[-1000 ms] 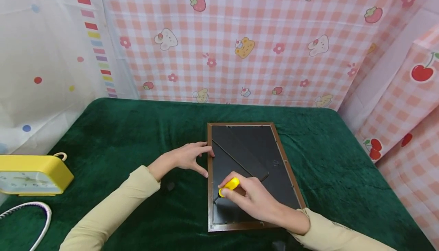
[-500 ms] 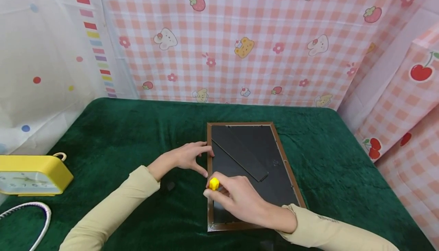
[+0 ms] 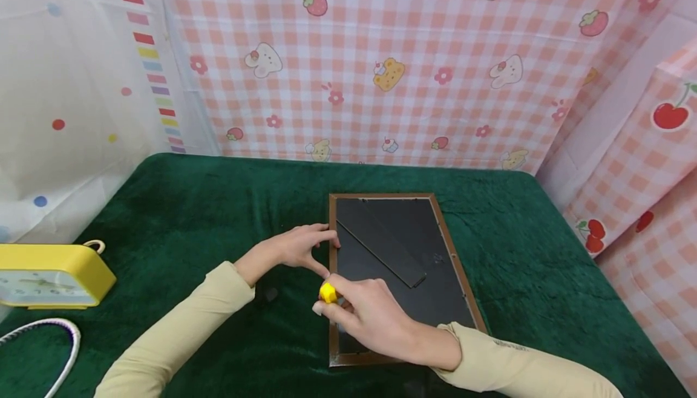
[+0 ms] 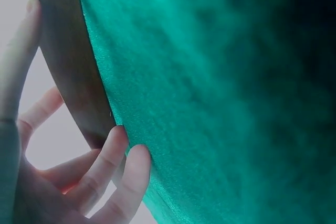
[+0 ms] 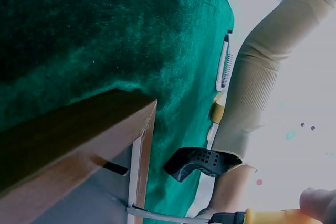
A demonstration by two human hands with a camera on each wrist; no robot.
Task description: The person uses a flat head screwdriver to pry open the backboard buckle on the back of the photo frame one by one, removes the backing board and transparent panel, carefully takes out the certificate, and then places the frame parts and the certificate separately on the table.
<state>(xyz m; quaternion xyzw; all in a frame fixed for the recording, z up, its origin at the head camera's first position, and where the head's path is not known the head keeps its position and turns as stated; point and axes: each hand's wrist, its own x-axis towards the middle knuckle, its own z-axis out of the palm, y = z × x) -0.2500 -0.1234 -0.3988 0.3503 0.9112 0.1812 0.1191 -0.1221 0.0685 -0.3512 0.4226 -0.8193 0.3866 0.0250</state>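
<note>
A brown wooden picture frame lies face down, its black backing board facing up. Across the board runs a slanted black stand leg. My left hand rests against the frame's left edge, fingers fairly straight; in the left wrist view thumb and fingertips touch the brown wood. Between thumb and fingers my right hand grips a screwdriver by its yellow handle. In the right wrist view, the screwdriver's shaft reaches the frame's inner edge, near a small dark tab.
A yellow clock stands at the left on the green cloth. Below it curves a white cord-like loop. Pink checked cloth hangs behind. A black device sits on the left wrist.
My right hand has moved left with the screwdriver, whose handle has swung to point toward the camera over the frame's left edge. The left hand has stayed in place.
</note>
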